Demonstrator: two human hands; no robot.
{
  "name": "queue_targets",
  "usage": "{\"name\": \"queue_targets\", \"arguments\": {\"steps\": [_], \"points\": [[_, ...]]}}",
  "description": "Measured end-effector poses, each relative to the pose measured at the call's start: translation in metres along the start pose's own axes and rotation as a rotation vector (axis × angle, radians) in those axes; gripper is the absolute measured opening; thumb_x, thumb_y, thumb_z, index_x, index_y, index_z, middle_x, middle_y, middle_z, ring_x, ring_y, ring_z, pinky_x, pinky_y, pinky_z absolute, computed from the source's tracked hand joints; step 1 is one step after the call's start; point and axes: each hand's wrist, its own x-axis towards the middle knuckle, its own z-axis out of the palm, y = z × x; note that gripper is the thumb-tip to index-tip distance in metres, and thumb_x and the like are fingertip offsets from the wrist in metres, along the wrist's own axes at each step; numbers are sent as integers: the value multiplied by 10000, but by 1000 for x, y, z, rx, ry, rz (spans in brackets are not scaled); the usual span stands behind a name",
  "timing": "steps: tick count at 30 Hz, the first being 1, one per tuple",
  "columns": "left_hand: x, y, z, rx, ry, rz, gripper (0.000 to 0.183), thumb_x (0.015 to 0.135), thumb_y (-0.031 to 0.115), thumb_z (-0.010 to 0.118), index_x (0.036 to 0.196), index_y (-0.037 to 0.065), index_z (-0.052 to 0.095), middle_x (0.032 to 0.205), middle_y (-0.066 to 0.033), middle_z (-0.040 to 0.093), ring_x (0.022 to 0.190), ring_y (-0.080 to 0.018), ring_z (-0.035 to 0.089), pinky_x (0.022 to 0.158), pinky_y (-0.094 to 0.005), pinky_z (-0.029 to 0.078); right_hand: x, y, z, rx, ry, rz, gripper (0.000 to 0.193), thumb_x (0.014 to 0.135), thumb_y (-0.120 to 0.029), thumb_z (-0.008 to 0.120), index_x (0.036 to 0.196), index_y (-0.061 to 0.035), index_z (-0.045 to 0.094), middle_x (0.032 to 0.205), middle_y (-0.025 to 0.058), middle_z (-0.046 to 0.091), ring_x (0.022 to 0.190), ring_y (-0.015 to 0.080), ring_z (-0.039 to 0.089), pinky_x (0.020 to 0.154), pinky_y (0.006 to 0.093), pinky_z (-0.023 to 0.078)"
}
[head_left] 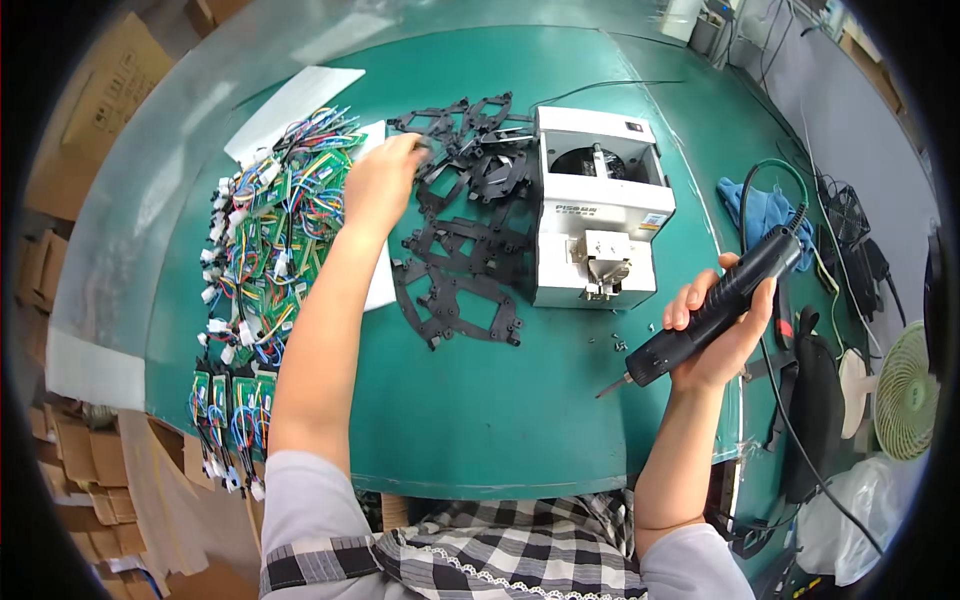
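My right hand (722, 335) is wrapped round a black electric screwdriver (715, 305), whose thin bit points down and left over the table. A cable runs from its upper end. My left hand (383, 180) reaches out to the far left edge of a pile of black plastic frames (468, 240). Its fingertips are smeared and partly hidden, so whether they grip a frame is unclear. Right of the pile stands a white screw feeder machine (598, 215). Several small screws (620, 345) lie loose in front of it.
Many green circuit boards with coloured wires (270, 245) are heaped on the left of the green table (480, 420). White foam sheets (290, 110) lie by them. At the right are a blue cloth (765, 215), a green fan (907, 390) and trailing cables. Cardboard boxes (95, 120) stand at far left.
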Motion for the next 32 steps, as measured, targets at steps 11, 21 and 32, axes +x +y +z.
{"name": "queue_targets", "arguments": {"steps": [11,21,32], "points": [[-119,146,-65,-594,-1010,72,317,852,357,661,1055,114,665,802,-89,691,751,-290,663,663,-384,516,5,0,0,13,100,30,494,950,-537,425,1057,-57,475,603,78,484,443,182,491,445,325,448],[7,57,22,-144,-359,217,572,803,332,692,1300,113,513,1365,-98,495,1268,-282,459,1022,-441,392,7,7,-5,-17,69,72,493,945,-539,446,1057,-60,472,610,74,499,448,178,504,453,330,464],[-3,43,27,-10,-430,41,515,793,331,707,1249,129,578,1351,-93,516,1264,-233,472,1034,-453,361,24,18,-24,4,153,318,559,889,-569,536,1102,-58,463,951,139,608,472,194,563,443,339,502]]}}
